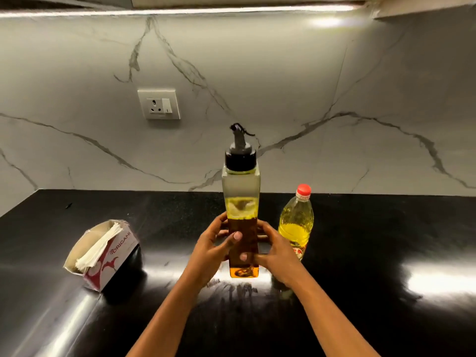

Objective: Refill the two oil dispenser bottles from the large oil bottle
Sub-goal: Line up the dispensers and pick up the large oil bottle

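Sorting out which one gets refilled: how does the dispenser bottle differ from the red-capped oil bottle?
The dispenser bottle is square-sided with a black spout; the oil bottle is rounded with a red cap. The left hand and right hand hold the dispenser bottle; the oil bottle stands unheld. Both are upright and contain oil.

Left hand: curled round the left side of the dispenser bottle, thumb laid across its front.
Right hand: grips the bottle's right side a little lower, thumb tip on the front, fingers wrapped behind.
Forearms: both bare, reaching forward and angling inward toward each other.
Wrists: roughly straight, in line with the forearms.
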Demonstrator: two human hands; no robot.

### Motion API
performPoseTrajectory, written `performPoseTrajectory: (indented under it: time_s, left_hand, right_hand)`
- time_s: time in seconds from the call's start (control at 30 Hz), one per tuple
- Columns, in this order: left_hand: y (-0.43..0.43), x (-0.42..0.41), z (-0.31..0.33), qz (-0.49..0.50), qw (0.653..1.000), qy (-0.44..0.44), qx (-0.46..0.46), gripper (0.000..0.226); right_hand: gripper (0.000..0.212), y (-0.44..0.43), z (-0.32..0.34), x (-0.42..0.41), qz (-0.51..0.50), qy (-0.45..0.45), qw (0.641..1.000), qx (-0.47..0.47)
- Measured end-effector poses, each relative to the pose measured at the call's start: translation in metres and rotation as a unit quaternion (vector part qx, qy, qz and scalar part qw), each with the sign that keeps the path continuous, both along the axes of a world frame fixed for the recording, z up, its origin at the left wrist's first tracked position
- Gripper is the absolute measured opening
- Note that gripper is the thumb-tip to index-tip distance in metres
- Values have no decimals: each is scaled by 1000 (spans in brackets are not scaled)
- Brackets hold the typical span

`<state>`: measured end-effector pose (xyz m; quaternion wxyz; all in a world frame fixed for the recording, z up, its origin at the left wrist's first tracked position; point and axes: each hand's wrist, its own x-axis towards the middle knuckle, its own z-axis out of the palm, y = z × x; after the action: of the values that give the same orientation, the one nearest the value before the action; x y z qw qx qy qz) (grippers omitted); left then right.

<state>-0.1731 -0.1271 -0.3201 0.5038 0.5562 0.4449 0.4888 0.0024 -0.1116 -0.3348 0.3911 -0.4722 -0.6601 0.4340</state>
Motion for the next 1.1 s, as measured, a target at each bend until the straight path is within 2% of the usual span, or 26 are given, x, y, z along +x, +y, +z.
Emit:
performPoseTrajectory:
  time_s: [0.13, 0.3, 0.47, 0.63, 0.83, 1.1]
  left_hand:
    - [-15, 8, 77, -5, 998, 3, 65, 44]
    - [-26, 15, 182, -22, 984, 43, 174, 50]
    - [-33, 24, 281, 21, 958, 82, 273, 57]
    - [-24, 33, 373, 61, 936, 79, 337, 45]
    - [17, 42, 441, 70, 938, 54, 334, 42]
    - [83, 44, 444, 73, 960, 59, 263, 49]
  right_hand:
    - [75, -19, 81, 8, 7, 12, 998, 67]
    - [74, -36, 191, 16, -12, 42, 991, 129]
    - [73, -44, 292, 24, -13, 41, 979, 199]
    - [59, -32, 388, 28, -5, 57, 968, 246]
    - [63, 11, 460, 24, -19, 45, 967, 249]
    - [68, 81, 464, 16, -34, 48, 979, 195]
